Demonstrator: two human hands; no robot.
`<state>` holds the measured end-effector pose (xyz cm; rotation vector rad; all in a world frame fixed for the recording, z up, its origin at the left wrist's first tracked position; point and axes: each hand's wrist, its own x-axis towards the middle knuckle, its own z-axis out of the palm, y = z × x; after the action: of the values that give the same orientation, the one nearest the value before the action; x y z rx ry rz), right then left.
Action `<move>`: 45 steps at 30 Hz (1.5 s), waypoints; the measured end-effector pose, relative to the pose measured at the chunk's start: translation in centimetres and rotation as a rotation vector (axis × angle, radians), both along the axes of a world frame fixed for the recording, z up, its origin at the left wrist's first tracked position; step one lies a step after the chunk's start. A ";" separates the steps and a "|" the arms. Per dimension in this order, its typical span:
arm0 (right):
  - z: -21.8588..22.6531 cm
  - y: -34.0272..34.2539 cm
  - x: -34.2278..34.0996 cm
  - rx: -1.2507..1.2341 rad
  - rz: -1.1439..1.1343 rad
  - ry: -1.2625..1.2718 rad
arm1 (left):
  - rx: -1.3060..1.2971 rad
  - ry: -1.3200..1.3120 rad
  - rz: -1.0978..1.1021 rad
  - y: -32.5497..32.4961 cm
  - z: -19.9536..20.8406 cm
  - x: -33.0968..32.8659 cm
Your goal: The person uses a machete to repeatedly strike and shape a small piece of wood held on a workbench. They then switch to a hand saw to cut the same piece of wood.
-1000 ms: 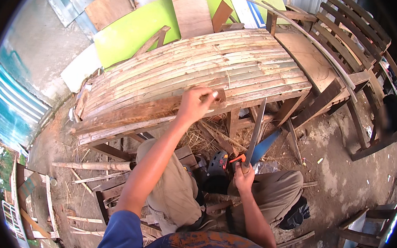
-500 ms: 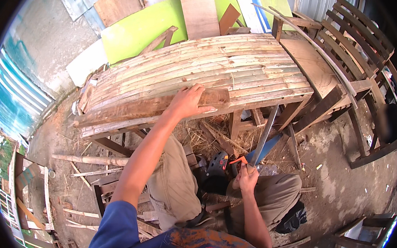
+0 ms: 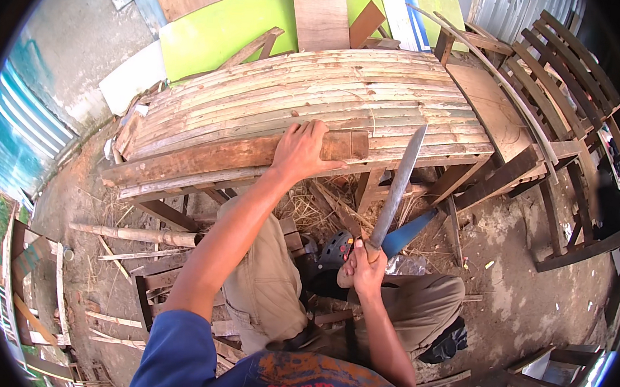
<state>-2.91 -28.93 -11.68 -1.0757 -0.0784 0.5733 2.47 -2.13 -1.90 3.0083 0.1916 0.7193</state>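
Plank [image 3: 234, 154] lies uncut along slatted tabletop [image 3: 375, 90] front edge | left hand [image 3: 304, 150] fingers spread, pressing it down | right hand [image 3: 364, 268] fingers wrapped round machete [image 3: 397, 187], blade raised, no cut seen.

A slatted bamboo bench [image 3: 346, 88] carries a long wooden plank [image 3: 212, 154].

The scene is lit by bright, even daylight, and only soft shadows are cast beneath the slatted bench [image 3: 316, 100]. Strong fisheye bending is seen toward the rim, where a black vignette closes the frame. The centre is rendered sharply, while detail is smeared at the edges.
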 end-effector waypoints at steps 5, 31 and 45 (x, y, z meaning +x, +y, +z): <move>1.7 1.7 2.3 -0.018 0.115 -0.087 | -0.088 -0.285 0.078 -1.3 -1.1 0.7; 7.0 4.2 7.1 -0.088 0.301 0.137 | -0.034 -0.574 0.180 -1.7 -2.1 1.9; 5.8 5.1 7.0 0.071 0.094 -0.064 | -0.066 -0.594 0.168 -1.9 -2.3 2.3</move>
<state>4.13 -23.79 -5.91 -1.0252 -0.2048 0.6157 4.78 -4.02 -4.23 2.5895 0.4268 1.5349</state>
